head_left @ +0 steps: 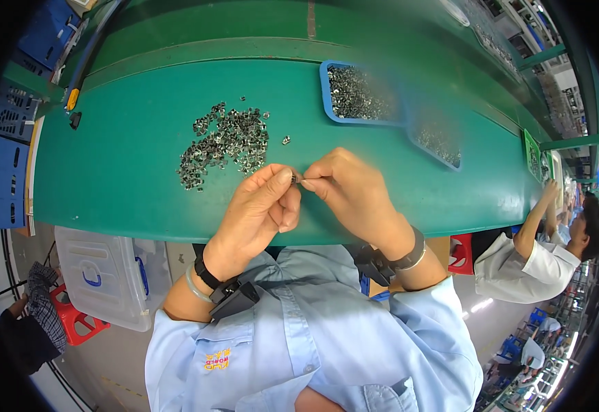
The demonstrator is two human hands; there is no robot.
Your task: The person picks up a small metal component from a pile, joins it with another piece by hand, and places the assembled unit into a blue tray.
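Observation:
Over the near part of the green table, my two hands meet fingertip to fingertip. Thumb and forefinger of my left hand (262, 199) pinch a small dark metal part (294, 179). My right hand (351, 192) is closed in a pinch against that part's right side; a thin light piece seems to show at its fingertips, too small to name. Beyond my left hand lies a loose heap of small black and silver metal parts (227, 141). A single part (286, 140) sits apart from the heap, to its right.
At the far right of the green table (134, 213) stand a blue tray (326, 96) full of small parts and a second blue-rimmed tray (444, 162), partly blurred. Blue crates (1, 182) line the left. A clear plastic box (100, 275) stands below. A co-worker (533, 264) sits at right.

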